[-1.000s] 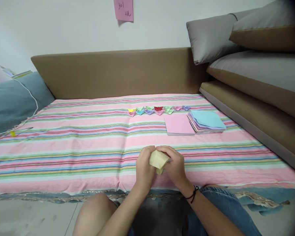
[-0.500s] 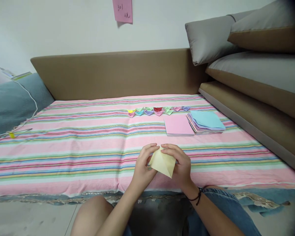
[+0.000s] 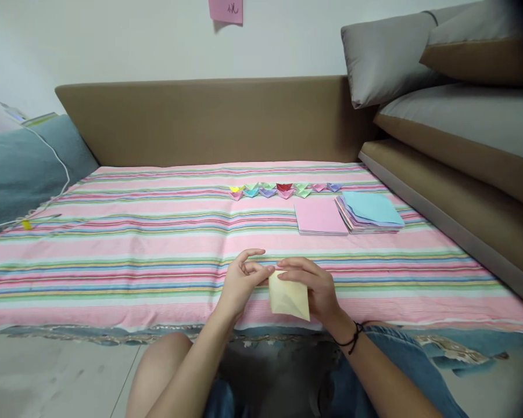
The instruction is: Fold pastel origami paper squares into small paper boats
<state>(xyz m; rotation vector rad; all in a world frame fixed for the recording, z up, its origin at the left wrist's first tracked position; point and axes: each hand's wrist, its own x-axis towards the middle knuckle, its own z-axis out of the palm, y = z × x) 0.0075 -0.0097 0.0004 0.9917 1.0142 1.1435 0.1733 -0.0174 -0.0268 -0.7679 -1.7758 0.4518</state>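
A pale yellow folded paper (image 3: 288,297) is held above the near edge of the striped cloth (image 3: 157,244). My right hand (image 3: 316,290) grips it from behind, thumb on its top edge. My left hand (image 3: 243,283) pinches the paper's upper left corner with thumb and forefinger, the other fingers curled loosely. A black cord sits on my right wrist.
A row of small folded paper boats (image 3: 283,190) lies at the cloth's far middle. Beside it are a pink paper stack (image 3: 320,216) and a mixed stack topped with blue (image 3: 370,210). Cushions (image 3: 453,116) rise at right, a blue-grey pillow (image 3: 21,162) with a white cable at left.
The yellow paper has been turned and flattened, and now hangs lower in my right hand. My left hand slid to its upper left corner. The view shifted slightly down.
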